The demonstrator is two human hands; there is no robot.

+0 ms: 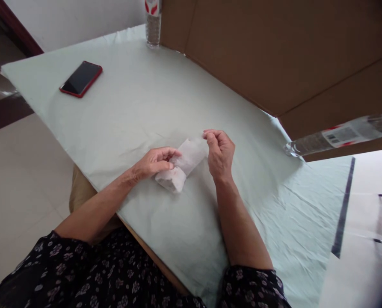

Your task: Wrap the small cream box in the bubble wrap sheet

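Observation:
A small roll of thin white sheet (172, 179) lies on the cloth-covered table in front of me; whether it is tissue or plastic film I cannot tell. My left hand (154, 162) grips it between thumb and fingers at its upper left side. From the roll a partly see-through length of sheet (192, 155) stretches up and to the right. At its far end my right hand (221, 152) is closed in a pinch, raised a little above the table. The edge of the sheet near those fingertips is blurred.
A phone in a red case (81, 79) lies at the far left of the pale green tablecloth (123, 107). Brown cardboard panels (258, 55) stand along the back and right. Clear bottles stand against them, one at the back (153, 28), another at the right (341, 134).

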